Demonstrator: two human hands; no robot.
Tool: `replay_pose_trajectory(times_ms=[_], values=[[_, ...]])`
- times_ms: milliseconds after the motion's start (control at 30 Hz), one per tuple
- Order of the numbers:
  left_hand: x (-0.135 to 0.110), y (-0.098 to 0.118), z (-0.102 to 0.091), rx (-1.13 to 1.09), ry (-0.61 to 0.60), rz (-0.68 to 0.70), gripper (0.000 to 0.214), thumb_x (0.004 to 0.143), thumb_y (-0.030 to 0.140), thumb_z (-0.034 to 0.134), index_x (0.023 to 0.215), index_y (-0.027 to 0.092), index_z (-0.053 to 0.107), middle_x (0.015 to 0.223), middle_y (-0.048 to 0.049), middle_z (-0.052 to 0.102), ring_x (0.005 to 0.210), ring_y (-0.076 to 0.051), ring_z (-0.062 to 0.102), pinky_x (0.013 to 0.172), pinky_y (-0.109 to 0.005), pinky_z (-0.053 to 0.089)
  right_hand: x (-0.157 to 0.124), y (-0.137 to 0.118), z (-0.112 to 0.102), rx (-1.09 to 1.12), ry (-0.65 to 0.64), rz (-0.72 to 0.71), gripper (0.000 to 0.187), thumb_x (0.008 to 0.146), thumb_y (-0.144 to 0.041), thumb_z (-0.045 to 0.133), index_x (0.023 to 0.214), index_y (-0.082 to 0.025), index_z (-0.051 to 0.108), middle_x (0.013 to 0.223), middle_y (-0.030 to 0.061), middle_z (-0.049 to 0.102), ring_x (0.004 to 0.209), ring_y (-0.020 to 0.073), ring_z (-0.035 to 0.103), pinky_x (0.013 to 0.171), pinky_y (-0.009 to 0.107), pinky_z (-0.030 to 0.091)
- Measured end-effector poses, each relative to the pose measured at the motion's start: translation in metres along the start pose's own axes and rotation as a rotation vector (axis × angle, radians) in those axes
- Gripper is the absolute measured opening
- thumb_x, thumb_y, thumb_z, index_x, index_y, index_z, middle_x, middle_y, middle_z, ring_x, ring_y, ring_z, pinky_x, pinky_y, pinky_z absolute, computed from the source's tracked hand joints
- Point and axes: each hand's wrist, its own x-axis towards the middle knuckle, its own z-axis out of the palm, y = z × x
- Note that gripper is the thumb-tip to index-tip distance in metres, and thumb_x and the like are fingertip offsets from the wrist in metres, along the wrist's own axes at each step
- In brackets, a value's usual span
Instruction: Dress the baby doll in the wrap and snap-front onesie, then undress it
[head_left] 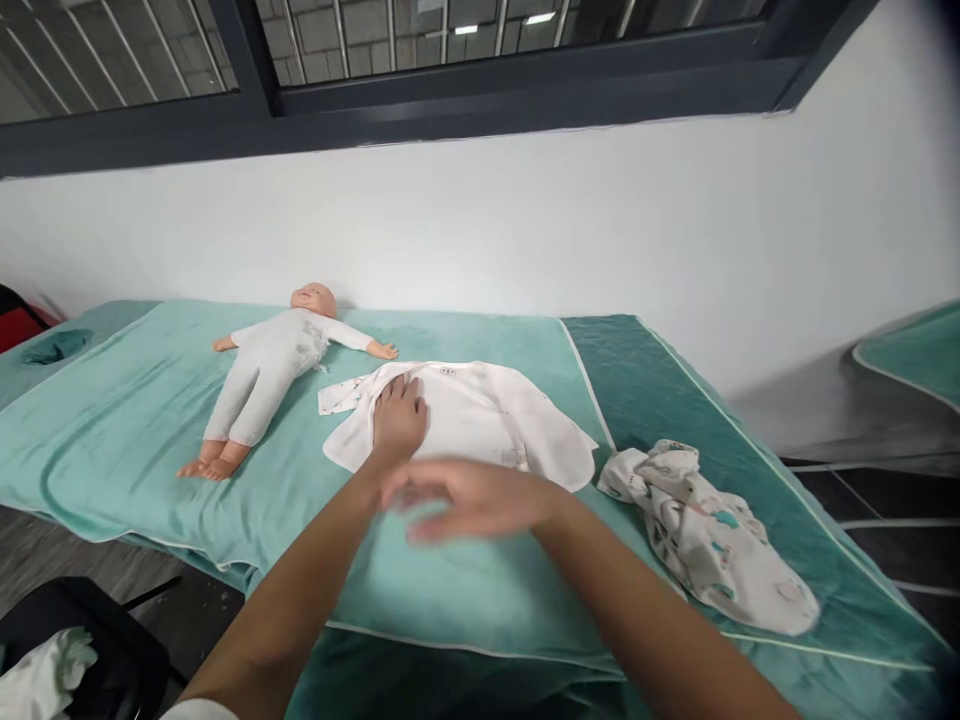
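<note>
A small white baby shirt [472, 410] lies spread out on the green bed cover, with one printed sleeve showing at its left. My left hand [400, 418] rests flat on the left part of the shirt, fingers stretched out. In front of the shirt's lower edge my right hand [465, 498] hovers, blurred by motion, its fingers loosely apart and nothing seen in them. To the left, a baby doll [270, 365] in a white body suit lies on its back with its arms spread.
A crumpled printed white baby garment [720, 540] lies at the right on the green bed cover [187, 510]. Behind the bed rises a white wall [480, 230] below a barred window. At lower left stands a black chair [97, 640] with a cloth [52, 670] on it.
</note>
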Motion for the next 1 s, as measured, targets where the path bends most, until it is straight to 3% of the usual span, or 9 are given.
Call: replay_pose_trajectory(times_ms=[33, 100, 167, 267, 400, 567, 700, 833, 1000], values=[[-0.001, 0.000, 0.000, 0.003, -0.010, -0.015, 0.050, 0.098, 0.029, 0.042, 0.147, 0.023, 0.049, 0.159, -0.0085, 0.040, 0.145, -0.032, 0.036, 0.119, -0.049, 0.034, 0.015, 0.013, -0.004, -0.087, 0.072, 0.027, 0.029, 0.092, -0.035, 0.064, 0.119, -0.025, 0.064, 0.118, 0.0038, 0.069, 0.109, 0.0185, 0.065, 0.095, 0.034, 0.053], [-0.002, 0.001, 0.000, 0.021, 0.003, -0.016, 0.055, 0.097, 0.030, 0.044, 0.151, 0.022, 0.044, 0.161, -0.0105, 0.037, 0.147, -0.035, 0.032, 0.120, -0.052, 0.031, 0.045, 0.046, -0.012, -0.405, 0.446, 0.234, 0.028, 0.097, -0.021, 0.048, 0.122, -0.020, 0.062, 0.122, 0.0073, 0.068, 0.114, 0.0186, 0.063, 0.101, 0.033, 0.049], [-0.002, 0.002, 0.002, 0.038, 0.054, 0.003, 0.054, 0.097, 0.030, 0.044, 0.150, 0.020, 0.044, 0.159, -0.0120, 0.040, 0.146, -0.036, 0.033, 0.119, -0.053, 0.031, 0.066, 0.083, -0.018, -0.631, 0.584, 0.394, 0.038, 0.096, -0.019, 0.046, 0.132, -0.011, 0.055, 0.134, 0.0167, 0.061, 0.130, 0.0242, 0.054, 0.112, 0.038, 0.040], [0.000, 0.001, 0.006, -0.010, 0.073, 0.023, 0.048, 0.097, 0.026, 0.042, 0.143, 0.018, 0.052, 0.150, -0.0111, 0.051, 0.140, -0.031, 0.043, 0.115, -0.050, 0.039, 0.073, 0.125, -0.023, -0.720, 0.565, 0.454, 0.046, 0.099, -0.025, 0.043, 0.140, -0.004, 0.049, 0.151, 0.0232, 0.046, 0.146, 0.0301, 0.035, 0.121, 0.046, 0.024], [-0.002, -0.005, 0.004, -0.169, 0.183, 0.096, 0.039, 0.096, 0.016, 0.036, 0.124, 0.021, 0.063, 0.141, -0.0061, 0.060, 0.139, -0.022, 0.045, 0.118, -0.044, 0.039, 0.061, 0.146, -0.028, -0.868, 0.471, 0.480, 0.054, 0.103, -0.039, 0.036, 0.148, -0.010, 0.043, 0.161, 0.0156, 0.035, 0.152, 0.0261, 0.027, 0.123, 0.044, 0.019], [-0.020, -0.033, -0.008, -0.245, 0.448, -0.124, 0.033, 0.096, 0.017, 0.037, 0.118, 0.021, 0.062, 0.132, -0.0088, 0.063, 0.133, -0.021, 0.049, 0.118, -0.043, 0.038, 0.052, 0.147, -0.033, -0.925, 0.407, 0.470, 0.059, 0.104, -0.044, 0.031, 0.151, -0.010, 0.039, 0.164, 0.0126, 0.029, 0.153, 0.0241, 0.022, 0.123, 0.044, 0.017], [-0.030, -0.076, -0.018, -0.142, 0.369, -0.247, 0.037, 0.095, 0.023, 0.042, 0.129, 0.020, 0.057, 0.136, -0.0102, 0.061, 0.137, -0.025, 0.046, 0.119, -0.044, 0.033, 0.048, 0.147, -0.030, -0.977, 0.402, 0.465, 0.061, 0.104, -0.046, 0.028, 0.153, -0.010, 0.038, 0.165, 0.0108, 0.025, 0.154, 0.0233, 0.020, 0.124, 0.045, 0.016], [-0.023, -0.116, -0.028, -0.041, 0.293, -0.400, 0.041, 0.097, 0.036, 0.047, 0.132, 0.017, 0.057, 0.140, -0.0145, 0.058, 0.136, -0.032, 0.046, 0.115, -0.050, 0.033, 0.049, 0.148, -0.026, -0.983, 0.391, 0.512, 0.064, 0.104, -0.048, 0.024, 0.156, -0.011, 0.033, 0.166, 0.0100, 0.021, 0.155, 0.0233, 0.017, 0.124, 0.047, 0.015], [-0.011, -0.135, -0.034, -0.045, 0.262, -0.464, 0.030, 0.090, 0.034, 0.059, 0.113, 0.016, 0.063, 0.129, -0.0176, 0.064, 0.128, -0.035, 0.052, 0.109, -0.052, 0.037, 0.042, 0.143, -0.016, -0.970, 0.421, 0.589, 0.070, 0.103, -0.053, 0.023, 0.157, -0.008, 0.030, 0.167, 0.0140, 0.016, 0.155, 0.0271, 0.013, 0.124, 0.050, 0.012]])
